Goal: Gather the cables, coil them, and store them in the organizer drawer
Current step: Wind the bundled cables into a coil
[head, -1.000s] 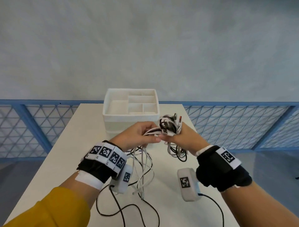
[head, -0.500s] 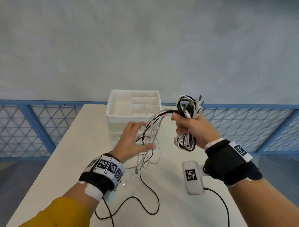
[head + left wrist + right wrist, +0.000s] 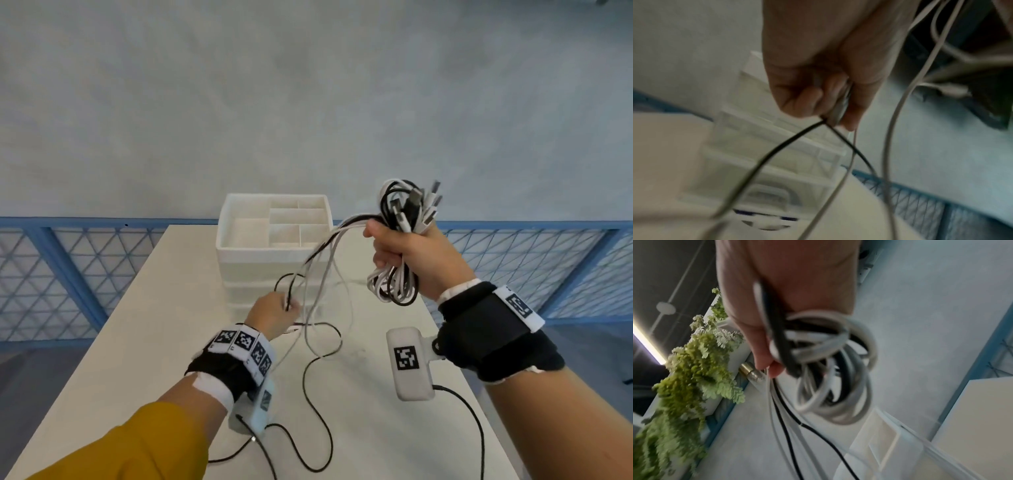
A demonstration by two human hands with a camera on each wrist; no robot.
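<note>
My right hand (image 3: 399,250) is raised to the right of the organizer and grips a coiled bundle of black and white cables (image 3: 406,212), with plug ends sticking up above the fist and loops (image 3: 394,286) hanging below it. In the right wrist view the coil (image 3: 830,363) fills the hand. Loose strands (image 3: 322,253) run from the bundle down to my left hand (image 3: 274,313), which pinches black and white strands (image 3: 836,112) low in front of the organizer. The white organizer (image 3: 274,240) with drawers stands at the table's far end, its top tray divided into compartments.
Slack cable (image 3: 322,346) loops over the white table (image 3: 144,342) between my hands. Black leads from the wrist cameras (image 3: 409,363) trail toward me. A blue lattice railing (image 3: 51,274) runs behind the table, and green foliage (image 3: 690,369) shows in the right wrist view.
My right hand has lifted the coiled bundle up and to the right. My left hand left the bundle, dropped toward the table and took hold of the trailing strands.
</note>
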